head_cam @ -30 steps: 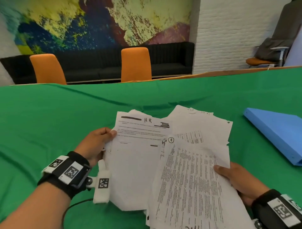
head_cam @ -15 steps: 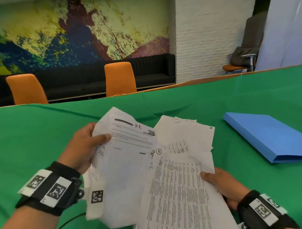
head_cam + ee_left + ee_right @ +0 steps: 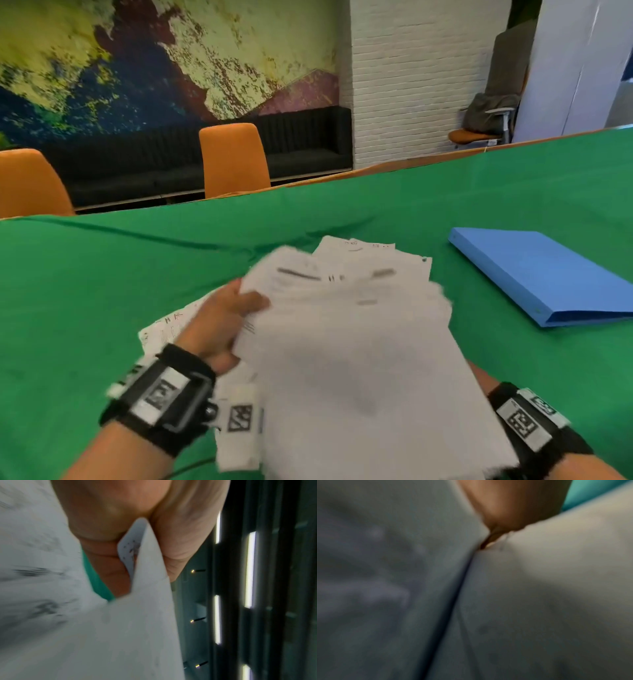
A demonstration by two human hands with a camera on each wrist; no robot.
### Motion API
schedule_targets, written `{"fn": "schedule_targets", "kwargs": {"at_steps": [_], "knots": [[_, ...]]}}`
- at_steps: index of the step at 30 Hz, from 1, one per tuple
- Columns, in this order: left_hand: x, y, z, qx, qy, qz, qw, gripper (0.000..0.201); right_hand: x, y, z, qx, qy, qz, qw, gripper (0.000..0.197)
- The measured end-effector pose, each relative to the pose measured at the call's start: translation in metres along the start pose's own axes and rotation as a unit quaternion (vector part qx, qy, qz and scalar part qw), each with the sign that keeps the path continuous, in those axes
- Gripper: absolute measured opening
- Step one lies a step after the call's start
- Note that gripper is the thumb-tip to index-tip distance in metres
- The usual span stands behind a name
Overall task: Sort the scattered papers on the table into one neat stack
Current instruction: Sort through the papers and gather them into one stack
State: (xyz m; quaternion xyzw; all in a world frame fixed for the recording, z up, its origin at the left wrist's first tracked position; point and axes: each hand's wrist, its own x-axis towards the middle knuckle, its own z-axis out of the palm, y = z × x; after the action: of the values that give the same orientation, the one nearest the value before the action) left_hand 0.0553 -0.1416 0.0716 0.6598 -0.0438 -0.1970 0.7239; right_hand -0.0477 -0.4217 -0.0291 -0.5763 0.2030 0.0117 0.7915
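Observation:
A bundle of white printed papers (image 3: 342, 342) hangs blurred with motion above the green table (image 3: 85, 291) in the head view. My left hand (image 3: 233, 308) grips the bundle's left edge, thumb on top. In the left wrist view the left hand (image 3: 142, 536) pinches a sheet (image 3: 137, 615) between thumb and fingers. My right hand is hidden under the bundle's right side in the head view; only its wrist band (image 3: 524, 421) shows. The right wrist view shows the right hand (image 3: 513, 507) pressed in among blurred sheets (image 3: 539, 588). One more sheet (image 3: 164, 325) shows below my left hand.
A closed blue binder (image 3: 548, 274) lies on the table to the right of the papers. Two orange chairs (image 3: 233, 157) (image 3: 27, 185) stand behind the far table edge, with a black sofa and a painted wall beyond.
My left hand has swung its sheets to the right, over those in my right hand. The two fans now overlap as one bundle, and my right thumb has gone from sight.

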Motion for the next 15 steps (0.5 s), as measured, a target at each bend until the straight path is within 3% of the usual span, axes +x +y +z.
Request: {"fn": "schedule_targets", "kwargs": {"at_steps": [1,4,8,10,12,13,15], "knots": [[0.007,-0.017,0.0,0.011,0.006,-0.025,1.0,0.033,0.005,0.004,-0.003,-0.007,0.003,0.006,1.0,0.05],[0.021,-0.046,-0.002,0.03,0.036,-0.06,0.997,0.03,0.007,0.004,-0.005,-0.003,0.005,0.033,0.999,0.04],[0.03,-0.046,-0.013,0.025,0.079,-0.05,0.995,0.027,0.005,-0.007,-0.006,0.042,-0.061,0.057,0.996,0.071],[0.033,-0.042,-0.02,0.021,0.1,-0.032,0.994,0.037,0.006,-0.005,-0.008,0.037,-0.076,0.056,0.995,0.068],[0.033,-0.043,-0.022,0.01,0.12,-0.02,0.993,0.057,0.004,-0.003,-0.007,-0.019,-0.089,0.037,0.995,0.062],[0.032,-0.044,-0.021,0.002,0.127,-0.016,0.992,0.064,0.004,-0.001,-0.006,-0.062,-0.097,0.028,0.993,0.072],[0.03,-0.047,-0.021,-0.015,0.14,-0.003,0.99,0.06,0.006,0.003,-0.004,-0.139,-0.089,0.009,0.986,0.081]]}}
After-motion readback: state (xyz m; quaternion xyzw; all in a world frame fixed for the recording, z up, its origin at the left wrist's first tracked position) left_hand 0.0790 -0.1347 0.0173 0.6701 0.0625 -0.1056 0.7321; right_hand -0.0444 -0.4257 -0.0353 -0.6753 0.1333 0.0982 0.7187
